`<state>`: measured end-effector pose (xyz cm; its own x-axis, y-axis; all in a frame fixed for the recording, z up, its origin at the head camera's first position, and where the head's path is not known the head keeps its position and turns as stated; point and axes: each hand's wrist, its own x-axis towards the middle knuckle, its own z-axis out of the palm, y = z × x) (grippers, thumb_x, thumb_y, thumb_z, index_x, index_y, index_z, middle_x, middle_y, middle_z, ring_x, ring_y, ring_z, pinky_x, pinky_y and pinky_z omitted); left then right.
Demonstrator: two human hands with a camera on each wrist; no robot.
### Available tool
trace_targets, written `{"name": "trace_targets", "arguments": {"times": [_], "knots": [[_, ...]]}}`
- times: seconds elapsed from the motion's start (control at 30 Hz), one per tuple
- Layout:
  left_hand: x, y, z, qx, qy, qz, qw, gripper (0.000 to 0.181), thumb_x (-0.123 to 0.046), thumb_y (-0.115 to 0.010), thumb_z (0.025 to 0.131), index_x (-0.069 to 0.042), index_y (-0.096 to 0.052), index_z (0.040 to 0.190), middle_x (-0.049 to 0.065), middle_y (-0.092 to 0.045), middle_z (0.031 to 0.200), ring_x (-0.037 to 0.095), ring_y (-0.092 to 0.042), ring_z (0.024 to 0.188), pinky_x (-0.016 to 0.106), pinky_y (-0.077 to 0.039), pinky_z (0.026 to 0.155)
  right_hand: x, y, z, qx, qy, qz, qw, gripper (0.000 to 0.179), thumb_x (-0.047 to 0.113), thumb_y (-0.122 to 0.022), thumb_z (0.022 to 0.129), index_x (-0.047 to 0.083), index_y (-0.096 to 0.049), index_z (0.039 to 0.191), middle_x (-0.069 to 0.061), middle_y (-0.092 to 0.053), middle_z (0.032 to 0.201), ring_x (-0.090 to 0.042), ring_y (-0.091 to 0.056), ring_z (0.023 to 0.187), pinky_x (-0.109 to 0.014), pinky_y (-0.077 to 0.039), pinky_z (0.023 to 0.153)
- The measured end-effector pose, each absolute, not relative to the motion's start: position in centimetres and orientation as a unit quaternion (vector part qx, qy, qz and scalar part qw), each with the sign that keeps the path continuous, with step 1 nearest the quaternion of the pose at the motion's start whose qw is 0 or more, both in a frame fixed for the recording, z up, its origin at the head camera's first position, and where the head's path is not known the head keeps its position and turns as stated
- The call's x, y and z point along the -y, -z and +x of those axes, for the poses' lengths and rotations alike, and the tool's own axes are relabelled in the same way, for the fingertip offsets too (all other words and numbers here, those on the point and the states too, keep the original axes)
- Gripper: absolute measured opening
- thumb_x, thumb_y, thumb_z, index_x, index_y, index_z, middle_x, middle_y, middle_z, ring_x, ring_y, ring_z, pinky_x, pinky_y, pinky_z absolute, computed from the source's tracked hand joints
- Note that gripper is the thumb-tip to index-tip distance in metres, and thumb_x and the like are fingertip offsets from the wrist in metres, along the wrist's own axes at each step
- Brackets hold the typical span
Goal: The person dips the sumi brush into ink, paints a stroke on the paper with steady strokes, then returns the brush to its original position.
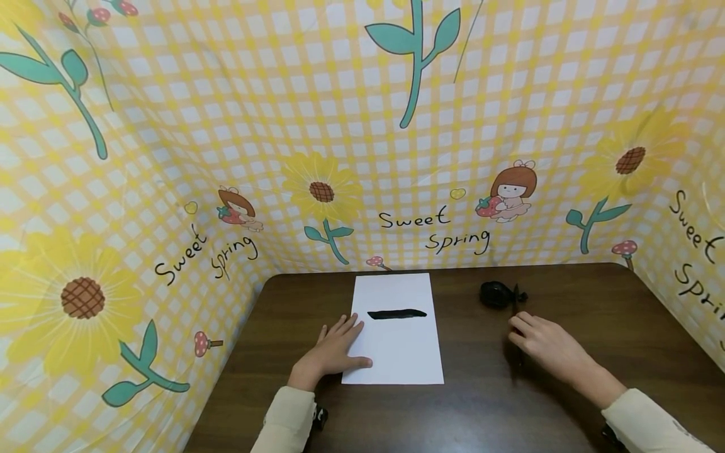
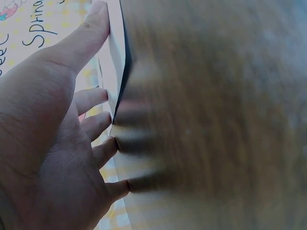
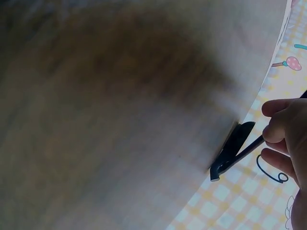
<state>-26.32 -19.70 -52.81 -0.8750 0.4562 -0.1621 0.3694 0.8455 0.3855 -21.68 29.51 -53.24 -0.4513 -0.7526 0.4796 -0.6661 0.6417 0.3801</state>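
Note:
A white sheet of paper [image 1: 402, 352] lies on the table and bears one thick black horizontal stroke [image 1: 396, 314]. My left hand [image 1: 331, 352] rests with spread fingers on the paper's left edge; the left wrist view shows its fingertips touching down. To the right, my right hand [image 1: 546, 343] pinches a thin dark brush [image 3: 247, 151] between thumb and fingers. The brush's far end meets a small black ink dish [image 1: 494, 294] at the dish's right side. Whether its bristles are in ink is too small to tell.
The dark brown wooden table [image 1: 476, 409] has rounded back corners. A yellow checked cloth [image 1: 362, 126] with flowers and lettering hangs behind it and along both sides.

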Motion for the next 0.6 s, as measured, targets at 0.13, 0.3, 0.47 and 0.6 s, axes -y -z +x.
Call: {"name": "trace_targets", "arguments": {"times": [0.13, 0.3, 0.47, 0.6], "knots": [[19.70, 52.80, -26.31, -0.953, -0.171, 0.218, 0.124, 0.100, -0.064, -0.074, 0.092, -0.012, -0.035, 0.168, 0.012, -0.022, 0.179, 0.042, -0.016, 0.166, 0.075, -0.011, 0.127, -29.47, 53.20, -21.67, 0.850, 0.070, 0.418, 0.313, 0.029, -0.004, -0.088, 0.068, 0.005, -0.074, 0.092, -0.013, -0.067, 0.105, -0.027, -0.064, 0.092, -0.038, -0.059, 0.068], [19.70, 52.70, -26.22, -0.953, -0.173, 0.216, 0.125, 0.099, -0.063, -0.075, 0.092, -0.013, -0.035, 0.168, 0.012, -0.022, 0.179, 0.041, -0.016, 0.166, 0.075, -0.010, 0.127, -29.49, 53.34, -21.78, 0.852, 0.076, 0.420, 0.303, 0.032, -0.002, -0.089, 0.066, 0.005, -0.075, 0.093, -0.013, -0.067, 0.105, -0.027, -0.064, 0.092, -0.038, -0.059, 0.068], [19.72, 52.74, -26.20, -0.951, -0.178, 0.216, 0.129, 0.098, -0.063, -0.075, 0.093, -0.014, -0.035, 0.168, 0.011, -0.022, 0.179, 0.040, -0.015, 0.166, 0.074, -0.009, 0.128, -29.66, 53.67, -21.97, 0.854, 0.082, 0.424, 0.292, 0.029, -0.002, -0.088, 0.067, 0.007, -0.075, 0.091, -0.013, -0.068, 0.104, -0.028, -0.064, 0.092, -0.037, -0.059, 0.066], [19.76, 52.75, -26.23, -0.952, -0.177, 0.216, 0.128, 0.099, -0.064, -0.074, 0.093, -0.014, -0.035, 0.168, 0.011, -0.021, 0.179, 0.041, -0.015, 0.166, 0.074, -0.009, 0.128, -29.64, 53.70, -21.98, 0.856, 0.083, 0.424, 0.284, 0.029, -0.003, -0.091, 0.067, 0.008, -0.075, 0.089, -0.012, -0.067, 0.103, -0.027, -0.065, 0.092, -0.035, -0.059, 0.065]]}}
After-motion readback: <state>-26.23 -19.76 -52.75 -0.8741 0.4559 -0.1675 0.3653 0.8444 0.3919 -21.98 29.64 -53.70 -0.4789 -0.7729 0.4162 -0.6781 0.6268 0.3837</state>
